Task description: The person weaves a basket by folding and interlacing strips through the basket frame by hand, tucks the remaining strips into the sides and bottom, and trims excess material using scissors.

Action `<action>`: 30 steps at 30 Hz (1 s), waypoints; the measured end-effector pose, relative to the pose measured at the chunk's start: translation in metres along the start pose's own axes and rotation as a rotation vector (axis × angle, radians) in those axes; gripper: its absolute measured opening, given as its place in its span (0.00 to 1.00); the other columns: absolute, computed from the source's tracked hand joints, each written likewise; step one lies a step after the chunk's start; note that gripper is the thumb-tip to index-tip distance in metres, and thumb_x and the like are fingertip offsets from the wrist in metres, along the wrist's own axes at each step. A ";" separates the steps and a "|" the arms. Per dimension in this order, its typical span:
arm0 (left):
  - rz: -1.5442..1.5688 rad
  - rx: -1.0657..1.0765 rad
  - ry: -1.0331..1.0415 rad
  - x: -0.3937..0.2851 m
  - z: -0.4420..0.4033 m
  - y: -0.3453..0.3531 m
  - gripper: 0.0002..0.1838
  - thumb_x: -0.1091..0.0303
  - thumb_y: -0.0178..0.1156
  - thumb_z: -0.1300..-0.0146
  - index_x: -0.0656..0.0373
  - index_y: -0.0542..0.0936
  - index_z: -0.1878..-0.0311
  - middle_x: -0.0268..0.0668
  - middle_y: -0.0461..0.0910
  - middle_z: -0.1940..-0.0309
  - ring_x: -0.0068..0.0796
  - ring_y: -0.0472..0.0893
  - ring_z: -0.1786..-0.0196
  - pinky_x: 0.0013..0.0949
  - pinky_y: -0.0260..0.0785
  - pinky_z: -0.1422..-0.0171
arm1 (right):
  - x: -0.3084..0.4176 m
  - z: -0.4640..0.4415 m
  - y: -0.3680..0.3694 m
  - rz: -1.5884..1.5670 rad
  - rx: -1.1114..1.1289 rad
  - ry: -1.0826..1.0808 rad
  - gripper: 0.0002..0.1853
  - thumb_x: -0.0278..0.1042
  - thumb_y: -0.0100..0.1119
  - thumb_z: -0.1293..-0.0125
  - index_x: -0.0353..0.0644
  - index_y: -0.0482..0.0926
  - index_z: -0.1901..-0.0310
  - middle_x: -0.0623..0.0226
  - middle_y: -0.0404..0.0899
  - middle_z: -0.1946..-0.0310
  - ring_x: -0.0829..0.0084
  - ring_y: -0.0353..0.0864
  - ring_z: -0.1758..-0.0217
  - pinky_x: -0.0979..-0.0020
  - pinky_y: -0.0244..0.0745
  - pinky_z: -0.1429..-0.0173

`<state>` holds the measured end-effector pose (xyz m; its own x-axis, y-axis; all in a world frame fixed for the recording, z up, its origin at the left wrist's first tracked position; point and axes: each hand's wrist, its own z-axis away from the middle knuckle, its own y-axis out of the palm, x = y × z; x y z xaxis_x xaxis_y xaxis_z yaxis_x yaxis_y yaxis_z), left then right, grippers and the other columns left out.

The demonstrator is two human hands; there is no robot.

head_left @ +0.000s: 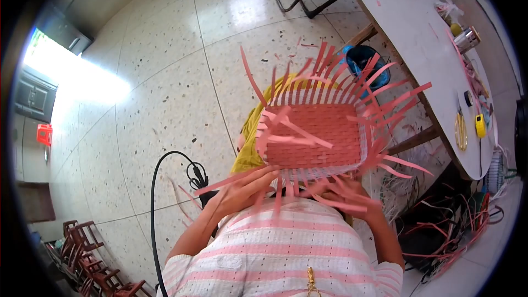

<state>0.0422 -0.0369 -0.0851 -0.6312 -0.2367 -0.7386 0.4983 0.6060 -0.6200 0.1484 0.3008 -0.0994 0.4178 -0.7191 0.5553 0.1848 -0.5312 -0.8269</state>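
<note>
A half-woven basket rests on my lap. Its base is red, its low sides are white and pink, and long loose pink strips stick out all around the rim. At the near left corner my left hand grips the basket's edge, fingers close together, with a pink strip alongside them. My right hand is at the near right side, among the loose strips. Strips cover its fingers and motion smears them, so what it holds cannot be made out. Some strips over the left part of the base are blurred too.
On the right, a white table carries scissors, a yellow tape measure and a metal can. Below it stand a bin with a blue liner and a heap of strips. A black cable loops at my left.
</note>
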 end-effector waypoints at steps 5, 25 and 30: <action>-0.322 -0.451 0.173 0.002 0.035 -0.012 0.34 0.79 0.69 0.43 0.61 0.73 0.31 0.53 0.80 0.39 0.42 0.80 0.36 0.42 0.77 0.38 | -0.038 0.046 -0.005 -0.088 -0.143 0.270 0.18 0.21 0.70 0.40 0.36 0.82 0.47 0.61 0.85 0.57 0.64 0.86 0.57 0.66 0.79 0.58; 0.773 -0.202 -0.473 0.050 -0.030 0.008 0.64 0.62 0.84 0.51 0.55 0.50 0.16 0.39 0.62 0.22 0.39 0.69 0.25 0.46 0.72 0.27 | -0.070 -0.008 -0.037 -0.933 -0.449 0.569 0.39 0.22 0.71 0.34 0.33 0.63 0.25 0.67 0.84 0.52 0.78 0.82 0.48 0.75 0.77 0.43; 0.456 -0.216 -0.399 0.023 -0.031 -0.029 0.64 0.48 0.81 0.47 0.59 0.50 0.16 0.43 0.64 0.22 0.36 0.68 0.23 0.42 0.68 0.26 | -0.044 -0.007 -0.060 -0.813 -0.450 0.535 0.26 0.32 0.70 0.30 0.29 0.72 0.36 0.66 0.86 0.57 0.80 0.84 0.56 0.76 0.78 0.53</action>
<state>-0.0046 -0.0366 -0.0758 -0.0935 -0.1578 -0.9830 0.5070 0.8422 -0.1834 0.1123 0.3610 -0.0733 -0.1471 -0.1196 0.9819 -0.1589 -0.9769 -0.1429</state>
